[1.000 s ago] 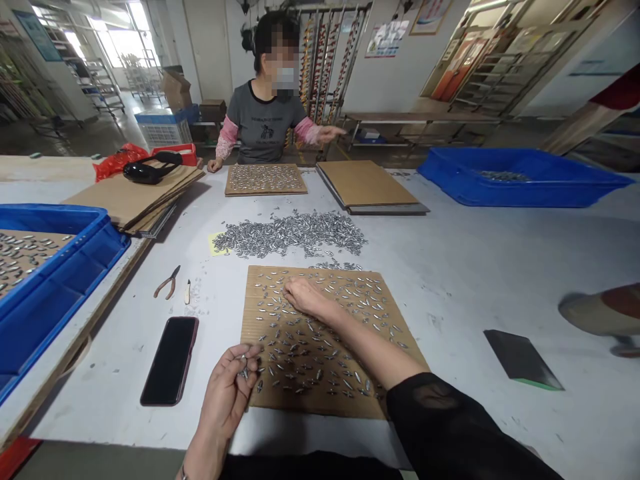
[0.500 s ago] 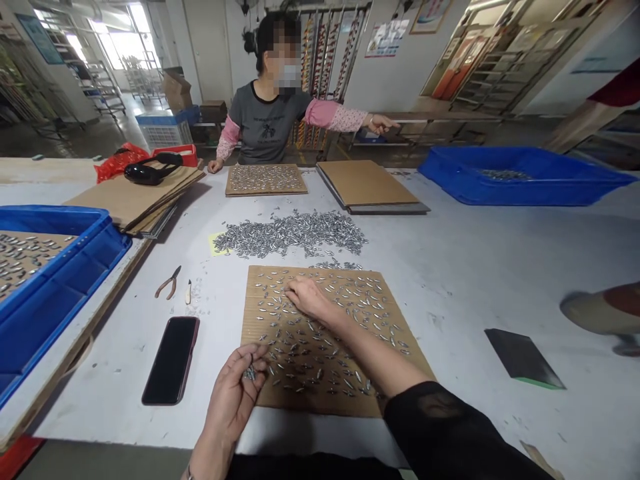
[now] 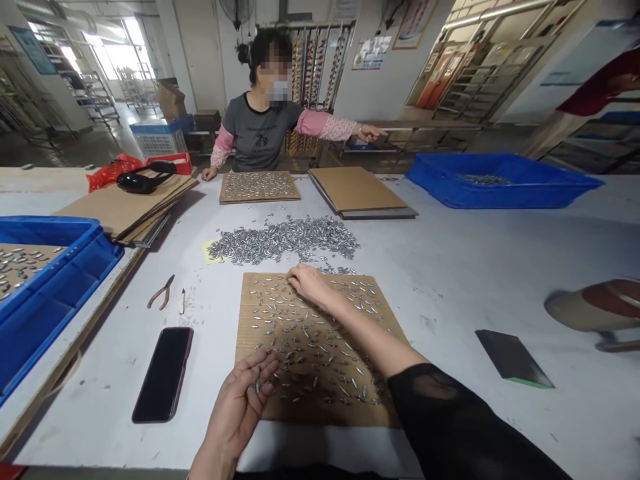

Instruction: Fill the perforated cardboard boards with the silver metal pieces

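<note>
In front of me a brown cardboard sheet (image 3: 250, 293) carries many small silvery metal pieces, pointed at both ends and set in loose rows. My left hand (image 3: 245, 400), palm up with curled fingers, holds a few of these metal pieces (image 3: 256, 385) over the sheet's left front edge. Near the sheet's far edge, my right hand (image 3: 310, 283) is closed with fingertips down at the cardboard; whatever lies between them is hidden. Beyond the sheet lies a large heap of the same metal pieces (image 3: 290, 239).
Left of the sheet lie a phone (image 3: 163, 375), pliers (image 3: 161, 293) and a small white-handled knife (image 3: 181, 302). Blue bins (image 3: 505, 190) stand far right and left. Opposite, a person (image 3: 260, 133) stretches one arm sideways behind a filled board (image 3: 260, 188). A dark flat block (image 3: 513, 357) and a mug (image 3: 595, 307) sit right.
My right hand has shifted toward the far edge of the sheet. My left fingers have opened slightly around fewer visible pieces. The whole view has shifted a little.
</note>
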Demonstrator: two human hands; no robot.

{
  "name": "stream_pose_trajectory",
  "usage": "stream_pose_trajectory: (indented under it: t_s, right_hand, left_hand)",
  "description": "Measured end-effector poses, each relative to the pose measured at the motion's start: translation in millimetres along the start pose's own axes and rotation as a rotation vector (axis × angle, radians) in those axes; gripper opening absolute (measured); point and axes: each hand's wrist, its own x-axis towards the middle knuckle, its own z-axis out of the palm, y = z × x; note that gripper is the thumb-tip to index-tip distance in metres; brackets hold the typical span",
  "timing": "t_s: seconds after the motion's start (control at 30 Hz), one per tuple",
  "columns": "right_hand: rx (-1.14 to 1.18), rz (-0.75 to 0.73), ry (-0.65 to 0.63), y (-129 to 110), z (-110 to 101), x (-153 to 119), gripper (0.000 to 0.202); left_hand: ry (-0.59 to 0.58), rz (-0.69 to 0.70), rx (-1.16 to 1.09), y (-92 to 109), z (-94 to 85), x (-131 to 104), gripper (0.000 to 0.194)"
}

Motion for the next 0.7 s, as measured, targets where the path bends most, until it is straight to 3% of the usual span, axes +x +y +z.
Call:
stream_pose_trajectory:
  t_s: [0.17,0.43,0.57,0.7]
  right_hand:
    - [-0.077,-0.024,-0.096,6,2,44,0.018]
    - [-0.119,0.014,-0.213,1,9,53,0.017]
    - [-0.095,0.040,-0.137,-2,-1,39,0.018]
    - [0.084,-0.153,0.007,-32,0,-18,0.027]
  left_hand:
    - [0.096,0.074,-0.035,10,-10.3,3,0.025]
    - [0.073,0.047,-0.096,20,-15.0,5,0.031]
    - [0.078,0.020,-0.134,21,-7.3,3,0.024]
    - [0.008,-0.057,-0.188,16,-0.6,0,0.028]
